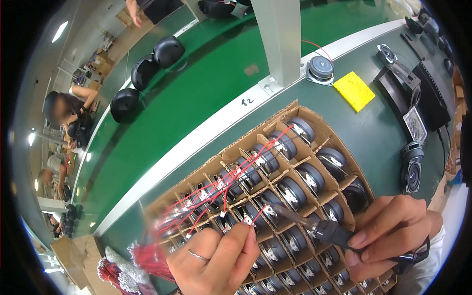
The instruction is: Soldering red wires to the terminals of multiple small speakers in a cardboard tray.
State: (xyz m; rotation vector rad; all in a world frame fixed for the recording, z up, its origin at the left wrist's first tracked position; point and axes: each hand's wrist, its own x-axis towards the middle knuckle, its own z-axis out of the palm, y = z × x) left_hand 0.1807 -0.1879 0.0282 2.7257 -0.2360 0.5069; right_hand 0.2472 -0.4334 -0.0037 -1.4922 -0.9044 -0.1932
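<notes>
The left hand [214,260], knuckles bent, pinches a red wire [257,217] between thumb and fingertip. The right hand [393,236] clamps a soldering iron [337,234] pen-like — long axis slanting, tip pointing left and far — at a speaker [270,212] in the divided carton [322,132]. Black handwriting [247,102] marks the far pale rail [206,132].

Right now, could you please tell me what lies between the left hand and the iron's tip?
The head view shows a red wire running from the left hand toward the iron's tip.
</notes>
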